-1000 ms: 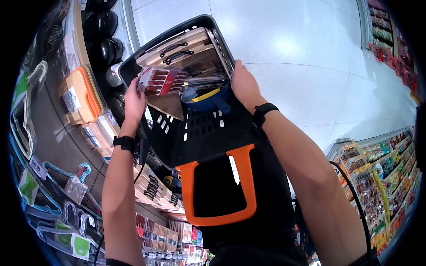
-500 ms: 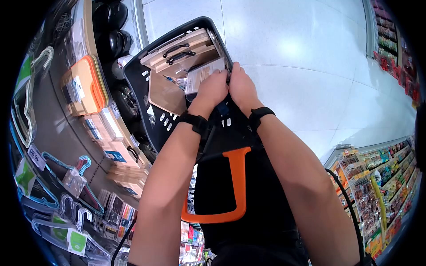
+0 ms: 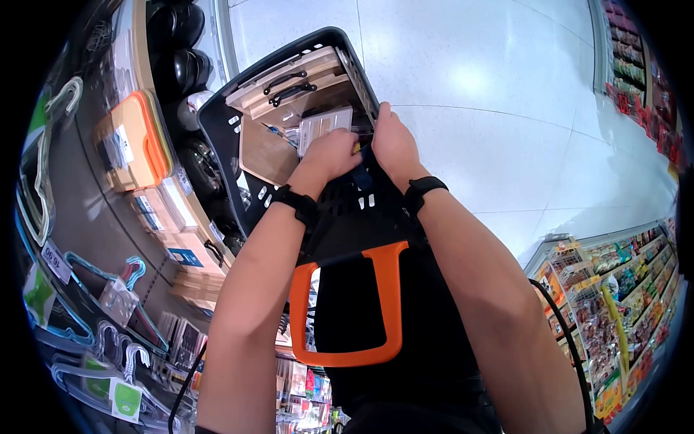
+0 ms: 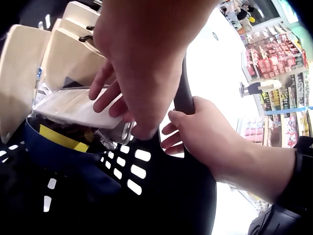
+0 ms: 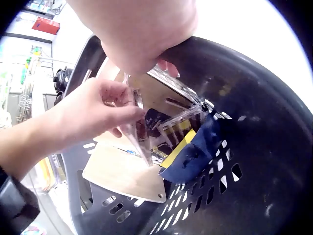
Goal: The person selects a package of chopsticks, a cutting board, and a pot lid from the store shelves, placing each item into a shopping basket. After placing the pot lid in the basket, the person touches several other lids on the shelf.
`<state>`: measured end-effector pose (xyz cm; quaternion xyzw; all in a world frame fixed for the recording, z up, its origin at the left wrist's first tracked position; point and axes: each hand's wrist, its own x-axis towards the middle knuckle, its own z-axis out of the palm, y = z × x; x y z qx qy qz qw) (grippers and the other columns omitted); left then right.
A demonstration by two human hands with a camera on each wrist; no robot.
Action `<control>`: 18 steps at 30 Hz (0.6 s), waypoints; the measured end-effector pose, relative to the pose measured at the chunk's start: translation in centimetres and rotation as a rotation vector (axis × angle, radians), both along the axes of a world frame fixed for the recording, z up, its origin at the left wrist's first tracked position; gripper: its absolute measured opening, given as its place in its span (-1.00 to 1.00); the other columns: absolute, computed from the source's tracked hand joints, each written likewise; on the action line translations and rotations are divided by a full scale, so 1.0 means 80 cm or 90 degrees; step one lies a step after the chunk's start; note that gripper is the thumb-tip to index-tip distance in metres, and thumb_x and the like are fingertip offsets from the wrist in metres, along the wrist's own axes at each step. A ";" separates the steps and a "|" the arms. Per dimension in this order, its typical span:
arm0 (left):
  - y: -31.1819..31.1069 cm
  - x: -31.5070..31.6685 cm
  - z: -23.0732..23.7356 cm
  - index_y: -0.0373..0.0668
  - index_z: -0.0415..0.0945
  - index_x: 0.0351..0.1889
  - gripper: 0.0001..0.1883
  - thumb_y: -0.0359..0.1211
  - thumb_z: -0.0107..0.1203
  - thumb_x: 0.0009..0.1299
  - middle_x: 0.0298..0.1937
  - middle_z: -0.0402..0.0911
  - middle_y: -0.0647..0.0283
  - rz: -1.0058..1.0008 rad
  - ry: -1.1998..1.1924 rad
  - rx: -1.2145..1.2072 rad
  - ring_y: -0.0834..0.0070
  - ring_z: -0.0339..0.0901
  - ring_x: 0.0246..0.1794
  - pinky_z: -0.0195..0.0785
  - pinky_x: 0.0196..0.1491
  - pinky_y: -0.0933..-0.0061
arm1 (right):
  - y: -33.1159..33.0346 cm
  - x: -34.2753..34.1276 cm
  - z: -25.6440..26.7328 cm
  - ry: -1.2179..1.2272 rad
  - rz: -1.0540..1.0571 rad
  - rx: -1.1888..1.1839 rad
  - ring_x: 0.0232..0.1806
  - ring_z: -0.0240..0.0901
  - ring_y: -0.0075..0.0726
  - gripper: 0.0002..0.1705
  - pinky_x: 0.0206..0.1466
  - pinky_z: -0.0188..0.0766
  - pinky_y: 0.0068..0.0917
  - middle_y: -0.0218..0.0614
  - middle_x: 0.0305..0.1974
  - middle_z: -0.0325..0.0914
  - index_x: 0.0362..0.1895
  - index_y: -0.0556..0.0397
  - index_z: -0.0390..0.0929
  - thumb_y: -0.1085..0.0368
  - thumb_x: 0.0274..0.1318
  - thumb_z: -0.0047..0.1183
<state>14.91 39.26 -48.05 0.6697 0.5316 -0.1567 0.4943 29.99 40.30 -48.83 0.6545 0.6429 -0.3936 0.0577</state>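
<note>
My left hand (image 3: 330, 155) is inside the dark basket (image 3: 230, 181). In the right wrist view, that hand (image 5: 105, 107) pinches a flat clear package (image 5: 142, 134) between thumb and fingers, tilted above a blue pan (image 5: 193, 156) with a yellow strip in it. The left wrist view shows the package (image 4: 73, 105) beside the pan (image 4: 36, 137). My right hand (image 3: 396, 147) grips the basket's right rim, its fingers curled over the edge (image 4: 208, 129). Wooden boards (image 3: 267, 148) stand along the far and left sides of the basket, some with black handles.
An orange basket handle (image 3: 394, 304) hangs toward my body. Shelves on the left hold cutting boards (image 3: 134, 145), black pans (image 3: 177, 69) and hangers (image 3: 126, 296). Pale floor (image 3: 470, 108) stretches beyond the basket, and packaged-goods racks (image 3: 622, 289) stand at the right.
My left hand has moved from the basket's left side to its right with the package, then slightly left and down. My right hand has stayed on the rim.
</note>
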 end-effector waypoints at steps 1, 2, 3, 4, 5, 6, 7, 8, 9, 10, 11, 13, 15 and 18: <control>-0.009 -0.007 -0.008 -0.20 0.46 -0.22 -0.86 -0.45 -0.02 0.28 -0.21 0.54 -0.04 0.049 -0.028 0.064 -0.03 0.51 -0.17 0.39 -0.16 0.08 | 0.002 -0.001 0.003 -0.001 0.004 -0.004 -0.20 0.55 0.17 -0.73 -0.20 0.51 -0.08 0.05 -0.20 0.51 -0.06 0.16 0.25 0.44 0.14 -0.10; -0.022 -0.015 -0.013 -0.21 0.44 -0.20 -0.85 -0.48 -0.03 0.27 -0.21 0.53 -0.07 0.096 -0.057 0.126 -0.05 0.51 -0.17 0.38 -0.16 0.08 | 0.002 0.000 0.006 -0.001 0.006 -0.009 -0.20 0.55 0.16 -0.73 -0.19 0.52 -0.08 0.04 -0.20 0.52 -0.05 0.16 0.25 0.44 0.14 -0.11; -0.030 -0.023 -0.014 -0.21 0.41 -0.18 -0.83 -0.52 -0.03 0.27 -0.22 0.52 -0.10 0.142 -0.086 0.188 -0.07 0.50 -0.18 0.37 -0.16 0.08 | 0.003 -0.001 0.008 -0.002 0.008 -0.015 -0.19 0.55 0.16 -0.73 -0.19 0.52 -0.08 0.04 -0.20 0.52 -0.05 0.16 0.25 0.45 0.14 -0.11; -0.032 -0.031 -0.006 -0.21 0.39 -0.10 -0.77 -0.53 -0.04 0.26 -0.16 0.52 -0.12 0.176 -0.078 0.183 -0.09 0.49 -0.14 0.36 -0.10 0.06 | 0.003 -0.001 0.007 -0.004 0.003 -0.015 -0.19 0.55 0.16 -0.73 -0.19 0.52 -0.08 0.05 -0.20 0.52 -0.05 0.17 0.25 0.45 0.15 -0.12; -0.035 -0.040 0.003 -0.20 0.36 -0.02 -0.70 -0.54 -0.05 0.26 -0.10 0.51 -0.15 0.210 -0.070 0.177 -0.11 0.47 -0.09 0.36 -0.04 0.05 | 0.003 -0.002 0.005 -0.006 -0.001 -0.015 -0.19 0.55 0.17 -0.73 -0.18 0.52 -0.08 0.06 -0.20 0.52 -0.05 0.17 0.25 0.45 0.15 -0.12; -0.037 -0.048 0.017 -0.20 0.33 0.05 -0.63 -0.56 -0.06 0.25 -0.03 0.50 -0.17 0.244 -0.063 0.168 -0.13 0.46 -0.05 0.36 0.02 0.03 | 0.001 -0.002 0.004 -0.009 -0.006 -0.018 -0.18 0.55 0.17 -0.74 -0.18 0.52 -0.08 0.07 -0.20 0.52 -0.04 0.17 0.25 0.45 0.15 -0.13; -0.028 -0.057 0.046 -0.14 0.21 0.18 -0.52 -0.56 -0.06 0.27 -0.08 0.51 -0.22 0.222 -0.037 0.120 -0.18 0.45 -0.04 0.35 -0.02 0.01 | 0.000 -0.002 0.005 -0.003 -0.010 -0.022 -0.18 0.54 0.18 -0.74 -0.17 0.52 -0.08 0.08 -0.19 0.51 -0.04 0.17 0.25 0.46 0.16 -0.14; -0.018 -0.067 0.075 -0.03 0.09 0.31 -0.41 -0.54 -0.06 0.30 -0.15 0.53 -0.26 0.215 0.026 0.003 -0.19 0.48 -0.08 0.36 -0.04 -0.01 | 0.000 -0.001 0.005 0.002 -0.015 -0.027 -0.17 0.54 0.19 -0.74 -0.16 0.51 -0.08 0.09 -0.19 0.51 -0.04 0.18 0.25 0.46 0.16 -0.15; -0.021 -0.079 0.091 0.05 0.03 0.36 -0.35 -0.53 -0.06 0.31 -0.17 0.53 -0.27 0.238 0.000 0.030 -0.20 0.49 -0.11 0.37 -0.05 -0.03 | 0.002 -0.002 0.006 0.008 -0.020 -0.029 -0.17 0.54 0.20 -0.74 -0.15 0.51 -0.07 0.11 -0.18 0.51 -0.04 0.18 0.25 0.46 0.17 -0.16; -0.023 -0.093 0.099 0.13 -0.03 0.41 -0.29 -0.53 -0.06 0.32 -0.20 0.54 -0.28 0.263 -0.025 0.060 -0.20 0.51 -0.13 0.38 -0.07 -0.04 | 0.004 -0.002 0.008 0.007 -0.022 -0.036 -0.17 0.54 0.21 -0.75 -0.15 0.51 -0.07 0.12 -0.17 0.51 -0.04 0.18 0.25 0.46 0.17 -0.17; -0.023 -0.110 0.102 0.13 -0.08 0.44 -0.24 -0.55 -0.05 0.30 -0.26 0.53 -0.23 0.217 0.047 0.041 -0.17 0.51 -0.18 0.36 -0.08 -0.01 | 0.005 -0.003 0.010 0.006 -0.023 -0.042 -0.16 0.53 0.22 -0.75 -0.14 0.51 -0.07 0.13 -0.17 0.51 -0.04 0.19 0.25 0.47 0.18 -0.19; -0.019 -0.142 0.103 0.18 -0.13 0.48 -0.15 -0.57 -0.03 0.27 -0.27 0.53 -0.17 0.147 0.162 -0.001 -0.14 0.52 -0.16 0.37 -0.08 0.02 | 0.005 -0.004 0.012 0.011 -0.029 -0.045 -0.16 0.53 0.23 -0.76 -0.13 0.51 -0.06 0.14 -0.16 0.50 -0.04 0.19 0.25 0.47 0.18 -0.20; -0.031 -0.187 0.070 -0.02 0.19 0.35 -0.36 -0.54 -0.01 0.26 -0.18 0.57 -0.12 0.092 0.220 0.105 -0.11 0.52 -0.09 0.41 -0.02 0.07 | 0.003 -0.003 0.012 0.021 -0.033 -0.038 -0.16 0.53 0.24 -0.77 -0.13 0.50 -0.05 0.14 -0.16 0.50 -0.05 0.19 0.25 0.47 0.19 -0.21; -0.003 -0.183 0.046 -0.23 0.48 0.05 -0.66 -0.44 0.01 0.29 -0.12 0.58 -0.08 0.074 0.338 0.063 -0.07 0.52 -0.07 0.42 0.00 0.11 | 0.001 -0.004 0.011 0.024 -0.039 -0.031 -0.17 0.52 0.25 -0.78 -0.13 0.49 -0.04 0.12 -0.17 0.50 -0.06 0.19 0.24 0.48 0.19 -0.22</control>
